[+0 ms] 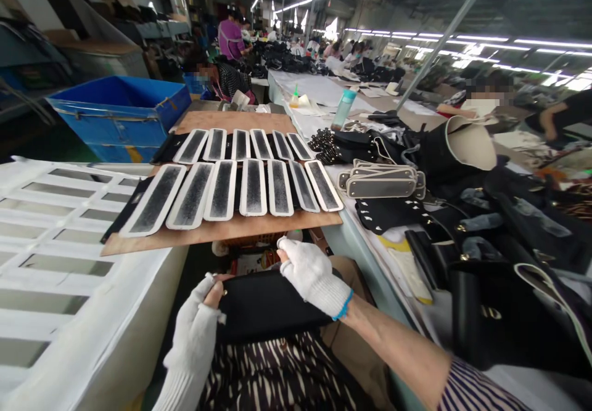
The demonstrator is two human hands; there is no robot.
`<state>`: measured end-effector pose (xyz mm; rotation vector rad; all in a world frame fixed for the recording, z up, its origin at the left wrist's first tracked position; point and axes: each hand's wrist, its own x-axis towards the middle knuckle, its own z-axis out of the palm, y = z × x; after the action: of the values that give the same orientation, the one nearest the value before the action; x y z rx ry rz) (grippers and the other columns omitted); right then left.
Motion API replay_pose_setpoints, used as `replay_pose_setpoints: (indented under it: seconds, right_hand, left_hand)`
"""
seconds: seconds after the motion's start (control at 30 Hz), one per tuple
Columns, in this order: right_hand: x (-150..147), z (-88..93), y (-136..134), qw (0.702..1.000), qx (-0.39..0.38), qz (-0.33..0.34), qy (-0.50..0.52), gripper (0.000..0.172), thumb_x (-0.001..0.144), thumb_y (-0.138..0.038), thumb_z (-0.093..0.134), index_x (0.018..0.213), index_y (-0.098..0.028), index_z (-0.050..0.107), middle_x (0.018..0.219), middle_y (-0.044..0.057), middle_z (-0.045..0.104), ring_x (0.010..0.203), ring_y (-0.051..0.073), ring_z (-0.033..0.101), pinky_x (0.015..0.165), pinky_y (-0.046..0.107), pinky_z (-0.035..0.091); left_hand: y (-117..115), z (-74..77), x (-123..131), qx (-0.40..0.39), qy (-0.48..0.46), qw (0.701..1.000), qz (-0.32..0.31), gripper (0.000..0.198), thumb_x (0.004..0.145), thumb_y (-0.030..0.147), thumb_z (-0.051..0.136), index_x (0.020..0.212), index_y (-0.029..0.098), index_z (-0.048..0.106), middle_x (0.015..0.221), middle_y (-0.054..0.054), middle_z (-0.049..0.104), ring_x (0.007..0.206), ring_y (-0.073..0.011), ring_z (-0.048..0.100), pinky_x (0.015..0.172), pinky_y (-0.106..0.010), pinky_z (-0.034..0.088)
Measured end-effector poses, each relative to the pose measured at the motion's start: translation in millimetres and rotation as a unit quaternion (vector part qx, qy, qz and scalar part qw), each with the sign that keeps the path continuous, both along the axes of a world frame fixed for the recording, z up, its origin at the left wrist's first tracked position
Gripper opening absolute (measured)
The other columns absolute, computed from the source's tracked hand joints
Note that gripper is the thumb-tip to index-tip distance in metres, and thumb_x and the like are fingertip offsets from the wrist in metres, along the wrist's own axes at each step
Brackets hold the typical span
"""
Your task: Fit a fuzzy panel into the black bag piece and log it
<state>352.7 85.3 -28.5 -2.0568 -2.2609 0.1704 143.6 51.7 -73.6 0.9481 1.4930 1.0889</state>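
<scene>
A flat black bag piece (263,303) lies across my lap, with a small gold-coloured stud near its left corner. My left hand (198,321), in a white glove with bare fingertips, is closed on its left edge. My right hand (312,275), in a white glove with a blue cuff band, is closed over the far right part of the piece; the fingers beneath are hidden. Just beyond my hands, a brown board (222,233) bears two rows of white-rimmed, dark-centred oblong panels (254,187), laid over black pieces.
A white slotted rack (50,238) stands left, with a blue bin (120,112) behind it. On the right-hand table are stacked grey bag bases (382,183), black bags (513,312) and a teal bottle (343,109). Other people sit and stand farther back.
</scene>
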Motion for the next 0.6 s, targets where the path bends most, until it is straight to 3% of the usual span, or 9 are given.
replay_pose_setpoints:
  seconds: [0.17,0.27,0.33,0.4,0.5,0.6]
  right_hand:
    - [22,22.6,-17,0.998,0.028,0.004,-0.049,0.026,0.097,-0.039,0.052,0.093,-0.016,0.063,0.095,0.013,0.068,0.091,0.028,0.062,0.081,0.039,0.039]
    - [49,19.0,-37,0.995,0.016,-0.088,0.049,0.028,0.099,-0.038,0.046,0.087,-0.02,0.063,0.092,0.01,0.069,0.088,0.024,0.063,0.082,0.036,0.044]
    - [62,7.0,-48,0.961,-0.016,-0.207,0.181,0.033,0.098,-0.043,0.042,0.089,-0.023,0.066,0.097,0.008,0.071,0.091,0.023,0.066,0.081,0.034,0.047]
    - [66,-6.5,-54,0.926,-0.036,-0.282,0.247,0.041,0.097,-0.049,0.038,0.094,-0.022,0.068,0.103,0.01,0.073,0.099,0.025,0.067,0.084,0.035,0.05]
    - [65,-18.0,-53,0.907,-0.067,-0.307,0.279,0.053,0.094,-0.057,0.034,0.101,-0.019,0.069,0.106,0.012,0.072,0.095,0.026,0.068,0.074,0.034,0.055]
    - [64,-16.5,-48,0.851,-0.13,-0.362,0.358,0.062,0.087,-0.067,0.038,0.115,-0.019,0.066,0.116,0.011,0.069,0.092,0.026,0.069,0.055,0.029,0.056]
  left_hand:
    - [-2,8.8,-2,-0.003,0.024,1.0,0.001,0.054,0.076,0.058,0.064,0.105,0.013,0.068,0.088,-0.004,0.061,0.062,-0.0131,0.049,0.053,-0.023,0.043]
    - [-3,9.7,-1,-0.005,0.034,0.999,0.009,0.055,0.075,0.059,0.065,0.105,0.014,0.069,0.089,-0.005,0.063,0.064,-0.0134,0.05,0.055,-0.023,0.044]
    - [-3,9.3,1,-0.013,0.031,0.999,0.023,0.056,0.073,0.061,0.067,0.104,0.014,0.07,0.09,-0.005,0.064,0.065,-0.0141,0.052,0.056,-0.023,0.045]
    - [-3,8.3,3,-0.024,0.023,0.998,0.048,0.06,0.069,0.063,0.07,0.102,0.014,0.071,0.089,-0.005,0.065,0.065,-0.0141,0.051,0.055,-0.023,0.044]
    - [-2,6.0,6,-0.036,0.016,0.996,0.077,0.066,0.064,0.067,0.071,0.102,0.012,0.069,0.086,-0.005,0.063,0.062,-0.0125,0.048,0.05,-0.022,0.041]
    - [-2,2.9,8,-0.04,0.016,0.996,0.074,0.066,0.067,0.065,0.067,0.103,0.01,0.067,0.086,-0.005,0.062,0.064,-0.0123,0.048,0.05,-0.02,0.042]
